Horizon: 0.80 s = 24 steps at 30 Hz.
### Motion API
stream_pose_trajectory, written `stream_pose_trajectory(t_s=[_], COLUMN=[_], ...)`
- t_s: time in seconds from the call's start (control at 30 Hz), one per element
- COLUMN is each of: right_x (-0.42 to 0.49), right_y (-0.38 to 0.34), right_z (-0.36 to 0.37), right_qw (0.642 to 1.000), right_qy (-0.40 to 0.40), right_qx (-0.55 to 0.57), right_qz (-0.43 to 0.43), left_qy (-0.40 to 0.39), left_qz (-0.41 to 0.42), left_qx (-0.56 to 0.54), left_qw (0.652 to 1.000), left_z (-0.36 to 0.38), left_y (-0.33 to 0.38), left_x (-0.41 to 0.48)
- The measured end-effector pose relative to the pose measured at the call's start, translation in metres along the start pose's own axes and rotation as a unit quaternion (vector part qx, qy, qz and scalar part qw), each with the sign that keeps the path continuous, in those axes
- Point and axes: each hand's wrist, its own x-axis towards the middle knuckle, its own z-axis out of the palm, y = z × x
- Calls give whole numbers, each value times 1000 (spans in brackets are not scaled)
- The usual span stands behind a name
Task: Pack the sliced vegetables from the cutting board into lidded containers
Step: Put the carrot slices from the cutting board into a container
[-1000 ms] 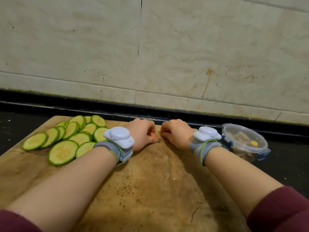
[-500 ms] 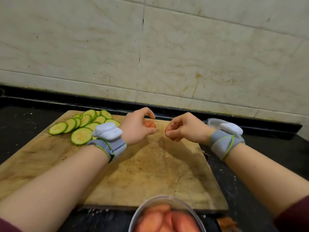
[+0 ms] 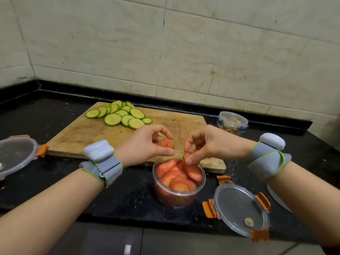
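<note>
Noted carrot slices bunched in the curled left hand, one more slice pinched between thumb and fingertip of the right hand, both just over the far rim of the open container, near full of orange rounds. Judged them light, stiff, damp and slippery; best pinched by the edges, few at a time. Logged its clip lid lying near right on the counter, zucchini slices far left on the cutting board.
</note>
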Motion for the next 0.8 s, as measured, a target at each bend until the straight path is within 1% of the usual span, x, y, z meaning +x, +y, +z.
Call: stream_pose_trajectory(t_s=[0.07, 0.2, 0.3, 0.37, 0.47, 0.57, 0.63, 0.7, 0.8], right_x=[-7, -12, -20, -21, -23, -25, -26, -26, -25], right_y=[2, 5, 5, 6, 6, 6, 6, 9, 16], right_z=[12, 26, 26, 26, 27, 27, 28, 31, 31], right_qw=[1000, 998, 999, 999, 998, 995, 995, 995, 984], right_qy=[14, 43, 36, 38, 65, 99, 93, 97, 136], right_qx=[-25, -46, -34, -24, -15, 7, 25, -10, -112], right_qz=[2, -2, -6, -6, -1, 9, 14, 15, 10], left_qy=[-2, 24, -1, -29, -42, -23, -4, 7, 2], left_qz=[4, 8, -4, -16, -32, -35, -38, -45, -54], left_qx=[23, 123, 156, 150, 122, 106, 89, 72, 35], left_qw=[1000, 992, 988, 988, 991, 994, 995, 996, 998], left_z=[8, 18, 18, 15, 12, 11, 10, 11, 14], left_y=[4, 7, 14, 17, 22, 22, 20, 19, 18], left_x=[-10, -17, -22, -24, -27, -27, -27, -26, -25])
